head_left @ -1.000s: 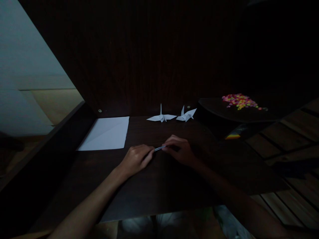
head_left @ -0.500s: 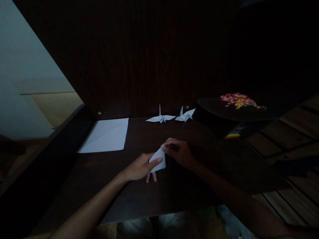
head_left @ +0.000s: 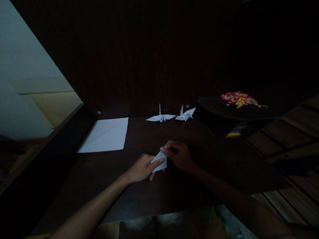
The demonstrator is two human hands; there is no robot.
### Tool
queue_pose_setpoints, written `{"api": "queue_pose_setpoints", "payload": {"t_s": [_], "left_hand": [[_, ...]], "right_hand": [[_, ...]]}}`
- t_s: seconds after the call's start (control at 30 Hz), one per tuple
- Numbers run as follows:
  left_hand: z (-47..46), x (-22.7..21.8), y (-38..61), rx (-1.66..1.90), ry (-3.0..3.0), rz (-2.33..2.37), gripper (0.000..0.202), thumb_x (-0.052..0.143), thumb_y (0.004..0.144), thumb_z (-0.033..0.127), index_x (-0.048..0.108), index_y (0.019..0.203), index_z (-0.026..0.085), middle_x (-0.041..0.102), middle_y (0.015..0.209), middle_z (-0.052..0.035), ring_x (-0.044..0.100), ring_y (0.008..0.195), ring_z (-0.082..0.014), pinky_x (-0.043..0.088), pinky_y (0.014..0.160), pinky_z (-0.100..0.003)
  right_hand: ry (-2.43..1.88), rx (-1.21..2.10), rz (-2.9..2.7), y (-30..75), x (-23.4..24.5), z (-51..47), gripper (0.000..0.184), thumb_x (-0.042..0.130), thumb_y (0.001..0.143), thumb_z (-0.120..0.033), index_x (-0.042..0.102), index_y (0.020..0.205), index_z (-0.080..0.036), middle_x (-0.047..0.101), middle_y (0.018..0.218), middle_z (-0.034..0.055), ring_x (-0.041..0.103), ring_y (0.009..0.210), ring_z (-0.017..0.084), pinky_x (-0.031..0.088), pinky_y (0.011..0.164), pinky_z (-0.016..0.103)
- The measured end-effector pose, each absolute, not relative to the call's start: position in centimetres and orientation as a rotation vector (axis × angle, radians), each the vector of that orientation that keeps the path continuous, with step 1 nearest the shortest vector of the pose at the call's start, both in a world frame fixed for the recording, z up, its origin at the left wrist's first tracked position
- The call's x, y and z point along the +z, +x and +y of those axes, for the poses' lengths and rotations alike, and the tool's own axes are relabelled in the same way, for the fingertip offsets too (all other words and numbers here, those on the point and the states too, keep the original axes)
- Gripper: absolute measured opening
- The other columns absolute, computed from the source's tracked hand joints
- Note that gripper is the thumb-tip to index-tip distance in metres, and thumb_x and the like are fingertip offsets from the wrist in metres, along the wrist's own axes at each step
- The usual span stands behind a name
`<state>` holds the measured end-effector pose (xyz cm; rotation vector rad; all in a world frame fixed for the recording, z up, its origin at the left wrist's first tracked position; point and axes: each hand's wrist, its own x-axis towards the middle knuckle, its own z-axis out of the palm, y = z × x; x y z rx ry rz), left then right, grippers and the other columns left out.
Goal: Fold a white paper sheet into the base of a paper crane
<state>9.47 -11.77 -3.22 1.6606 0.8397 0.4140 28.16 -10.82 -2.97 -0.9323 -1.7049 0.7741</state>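
A small folded piece of white paper [head_left: 159,167] is held between both hands just above the dark tabletop. My left hand [head_left: 144,168] grips its lower left part, thumb lying across the front and fingers behind it. At the upper tip, my right hand [head_left: 178,153] pinches the paper between thumb and fingers; some of those fingertips are hidden. Beyond the hands stand two white paper cranes, a left crane [head_left: 160,118] with wings spread and a right crane [head_left: 185,115] turned at an angle.
White paper sheets [head_left: 106,134] lie at the left of the table [head_left: 99,179]. On a dark corner shelf [head_left: 211,108] at the right sits a heap of small colourful pieces [head_left: 240,99]. A raised dark board [head_left: 45,151] borders the left side, and a tall panel [head_left: 149,59] the back.
Both hands keep their hold on the folded paper, which has shifted slightly right. The left fingers beneath it have drawn in and show less below its edge.
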Motion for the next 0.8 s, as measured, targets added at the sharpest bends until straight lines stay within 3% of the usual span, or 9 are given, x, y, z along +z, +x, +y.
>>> {"api": "queue_pose_setpoints", "payload": {"t_s": [0.27,0.47,0.57,0.8], "left_hand": [[-11.9,-2.7,9.6,0.461,1.73,0.935,0.054,0.039,0.096,0.055,0.069,0.081,0.013,0.047,0.042,0.0051,0.045,0.037,-0.0086,0.035,0.044,-0.017],[-12.5,-2.5,10.0,0.53,1.902,1.078,0.052,0.04,0.097,0.049,0.061,0.064,0.014,0.049,0.043,0.005,0.051,0.041,-0.0091,0.037,0.048,-0.017],[-12.6,-2.5,10.1,0.555,1.947,1.057,0.051,0.039,0.098,0.045,0.061,0.064,0.015,0.05,0.045,0.0057,0.049,0.042,-0.0078,0.034,0.049,-0.016],[-12.6,-2.5,10.1,0.541,1.871,1.077,0.05,0.041,0.097,0.047,0.065,0.068,0.014,0.048,0.043,0.0051,0.048,0.041,-0.0092,0.033,0.046,-0.017]], "right_hand": [[-0.973,0.718,-1.629,27.6,-2.7,-11.0,0.026,0.064,0.084,-0.033,0.06,0.063,-0.019,0.061,0.063,-0.0008,0.057,0.058,0.013,0.045,0.058,0.025],[-1.094,0.533,-1.625,27.3,-3.1,-11.5,0.025,0.064,0.084,-0.033,0.061,0.064,-0.018,0.056,0.059,-0.0018,0.05,0.052,0.01,0.04,0.051,0.023],[-1.06,0.542,-1.645,27.3,-2.8,-11.8,0.022,0.058,0.088,-0.03,0.066,0.071,-0.018,0.059,0.063,-0.0002,0.055,0.055,0.011,0.042,0.054,0.023],[-1.037,0.624,-1.643,27.5,-2.4,-11.9,0.026,0.058,0.089,-0.028,0.063,0.065,-0.017,0.054,0.058,-0.0025,0.051,0.051,0.009,0.04,0.052,0.022]]}}
